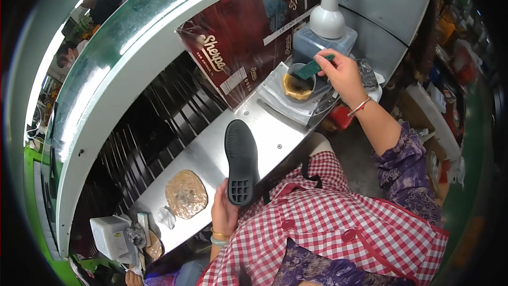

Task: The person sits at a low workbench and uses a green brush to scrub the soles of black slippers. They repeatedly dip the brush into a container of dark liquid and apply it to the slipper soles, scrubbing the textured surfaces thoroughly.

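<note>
In my left hand (224, 216) is a black shoe sole (241, 145), gripped by its heel end. The sole's inner side faces up, showing a grid of square hollows at the heel, and it is held over the edge of a metal worktop (209, 153). My right hand (343, 78) pinches a green-handled brush (316, 66) at the far end of the worktop. The brush's lower end dips into a small pot (295, 92) with a yellowish crusted rim; its tip is hard to make out against the dark inside. Beneath the pot lies a grey-white sheet (283, 107).
Behind the pot stands a translucent container (341, 42) with a white nozzle (328, 18). A dark red carton (241, 42) borders the worktop. A round tan plastic-wrapped slab (186, 195) and a white jug (107, 238) lie leftward. Another person's hand (133, 278) shows at lower left.
</note>
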Demonstrator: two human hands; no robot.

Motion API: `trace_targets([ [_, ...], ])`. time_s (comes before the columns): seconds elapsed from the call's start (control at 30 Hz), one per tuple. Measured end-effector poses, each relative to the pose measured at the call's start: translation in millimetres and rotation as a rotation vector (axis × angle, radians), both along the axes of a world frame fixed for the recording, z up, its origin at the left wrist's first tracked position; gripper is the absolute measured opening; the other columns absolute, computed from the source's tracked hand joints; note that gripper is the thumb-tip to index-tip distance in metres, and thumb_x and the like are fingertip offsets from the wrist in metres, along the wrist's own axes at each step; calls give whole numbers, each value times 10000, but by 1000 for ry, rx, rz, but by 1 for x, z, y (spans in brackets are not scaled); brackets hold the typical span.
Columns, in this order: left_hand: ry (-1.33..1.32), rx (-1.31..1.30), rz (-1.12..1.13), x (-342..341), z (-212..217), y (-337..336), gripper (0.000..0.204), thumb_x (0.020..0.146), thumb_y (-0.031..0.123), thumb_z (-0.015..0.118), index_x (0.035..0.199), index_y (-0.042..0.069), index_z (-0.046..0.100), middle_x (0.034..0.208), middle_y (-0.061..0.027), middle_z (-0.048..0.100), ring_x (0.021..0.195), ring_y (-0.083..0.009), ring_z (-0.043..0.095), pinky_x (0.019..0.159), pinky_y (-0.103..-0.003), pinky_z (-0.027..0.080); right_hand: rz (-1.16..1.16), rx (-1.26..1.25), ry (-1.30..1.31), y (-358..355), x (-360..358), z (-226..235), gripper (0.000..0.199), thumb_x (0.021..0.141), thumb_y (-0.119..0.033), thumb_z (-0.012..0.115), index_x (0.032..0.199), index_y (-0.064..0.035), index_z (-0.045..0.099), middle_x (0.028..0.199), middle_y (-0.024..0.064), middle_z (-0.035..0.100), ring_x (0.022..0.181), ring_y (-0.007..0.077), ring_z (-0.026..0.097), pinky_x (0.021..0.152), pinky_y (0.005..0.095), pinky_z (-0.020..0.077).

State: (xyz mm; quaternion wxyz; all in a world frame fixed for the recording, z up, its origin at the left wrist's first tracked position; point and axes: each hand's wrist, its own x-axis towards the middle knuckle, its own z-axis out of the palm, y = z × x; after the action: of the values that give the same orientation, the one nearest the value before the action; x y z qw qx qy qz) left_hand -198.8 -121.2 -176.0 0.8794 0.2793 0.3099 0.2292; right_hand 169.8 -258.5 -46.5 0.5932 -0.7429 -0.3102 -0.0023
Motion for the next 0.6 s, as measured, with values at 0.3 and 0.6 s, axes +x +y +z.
trace_targets([
  [0.3, -307, -392, -160, 36, 14, 0, 504, 984, 348, 367, 1315, -26, 433, 1306, -199, 498, 1194, -395, 493, 949, -531, 457, -28, -171, -52, 9, 0, -19, 251, 884, -264, 625, 966, -29, 660, 634, 47, 606, 598, 101, 621, 547, 252, 437],
  [0.6, -451, 15, -129, 54, 36, 9, 508, 960, 319, 418, 1420, 135, 304, 1383, -188, 410, 1245, -435, 432, 955, -538, 454, 53, 56, 29, -3, -6, 29, 213, 894, -190, 641, 1003, -8, 664, 845, 19, 646, 726, 77, 579, 676, 204, 462],
])
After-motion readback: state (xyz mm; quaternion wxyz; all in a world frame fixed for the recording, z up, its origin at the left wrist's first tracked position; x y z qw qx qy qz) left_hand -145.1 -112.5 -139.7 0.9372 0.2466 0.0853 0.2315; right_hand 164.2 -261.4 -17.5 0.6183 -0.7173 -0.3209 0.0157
